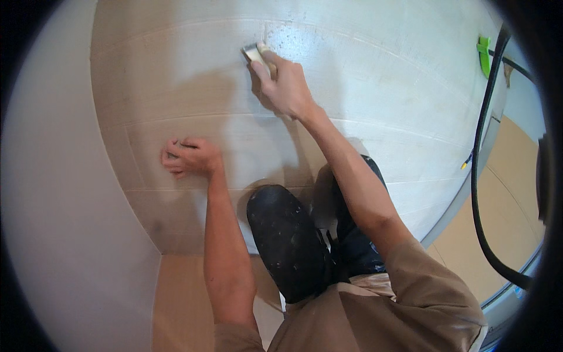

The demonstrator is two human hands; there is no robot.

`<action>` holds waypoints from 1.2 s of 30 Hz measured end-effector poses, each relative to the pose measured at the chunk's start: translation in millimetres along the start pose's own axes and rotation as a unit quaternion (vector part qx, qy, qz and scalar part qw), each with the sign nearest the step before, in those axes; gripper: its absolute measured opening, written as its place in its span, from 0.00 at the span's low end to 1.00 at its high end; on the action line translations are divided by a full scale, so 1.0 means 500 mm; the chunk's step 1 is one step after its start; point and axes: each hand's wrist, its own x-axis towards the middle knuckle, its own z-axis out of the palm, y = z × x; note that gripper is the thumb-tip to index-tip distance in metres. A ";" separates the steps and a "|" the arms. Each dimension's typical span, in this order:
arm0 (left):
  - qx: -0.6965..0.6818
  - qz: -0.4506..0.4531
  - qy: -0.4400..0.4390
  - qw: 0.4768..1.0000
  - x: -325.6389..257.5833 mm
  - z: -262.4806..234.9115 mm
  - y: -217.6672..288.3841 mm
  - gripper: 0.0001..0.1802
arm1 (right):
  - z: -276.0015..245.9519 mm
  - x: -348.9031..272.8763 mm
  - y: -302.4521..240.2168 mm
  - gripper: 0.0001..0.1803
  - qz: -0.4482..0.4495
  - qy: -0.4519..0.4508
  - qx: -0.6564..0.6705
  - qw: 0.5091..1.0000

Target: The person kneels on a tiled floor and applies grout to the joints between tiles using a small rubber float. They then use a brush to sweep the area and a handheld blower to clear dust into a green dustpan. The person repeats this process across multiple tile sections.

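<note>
In my right hand (pixel 287 88) is a scraper (pixel 254 54) with a flat metal blade and a pale handle. The fingers wrap round the handle, and the blade points up and left, at or just above the plank-patterned floor (pixel 199 88). Just beyond it lies a shiny patch with small specks. My left hand (pixel 192 157) rests low over the floor, nearer to me and to the left. Its fingers are curled in, and whatever they may hold cannot be made out.
A plain pale wall (pixel 64 176) rises on the left. My dark, paint-spotted knees (pixel 278 229) are bent between my arms. At the right a black cable (pixel 478 176) loops down past a bright green object (pixel 484 56) and a metal-coloured floor edge (pixel 451 214).
</note>
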 end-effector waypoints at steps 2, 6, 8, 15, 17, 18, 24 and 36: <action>-0.002 0.006 0.008 1.000 0.003 0.005 -0.007 0.14 | 0.007 0.022 0.012 0.19 -0.026 0.006 -0.005 1.000; -0.019 0.004 -0.022 1.000 -0.005 0.008 -0.008 0.14 | -0.011 0.063 0.000 0.26 0.048 -0.047 -0.010 0.998; -0.022 0.001 -0.031 0.999 -0.008 0.008 -0.003 0.15 | -0.005 0.056 0.014 0.24 0.030 -0.034 -0.022 0.999; 0.010 -0.001 -0.036 0.999 0.005 0.030 -0.008 0.16 | -0.018 0.027 0.015 0.22 0.006 -0.087 -0.022 0.996; 0.016 0.002 -0.030 0.999 0.004 0.028 -0.009 0.16 | -0.029 -0.062 0.023 0.24 -0.001 -0.129 -0.009 0.992; 0.017 0.000 -0.030 0.999 0.006 0.028 -0.006 0.16 | -0.025 -0.119 0.031 0.25 -0.003 -0.151 -0.007 0.988; 0.024 -0.002 -0.033 0.999 0.012 0.018 -0.001 0.16 | 0.030 -0.264 0.025 0.27 0.094 -0.185 0.012 0.978; -0.003 0.010 -0.028 1.000 0.003 -0.029 0.031 0.17 | 0.002 -0.291 0.022 0.27 0.061 -0.118 0.012 0.991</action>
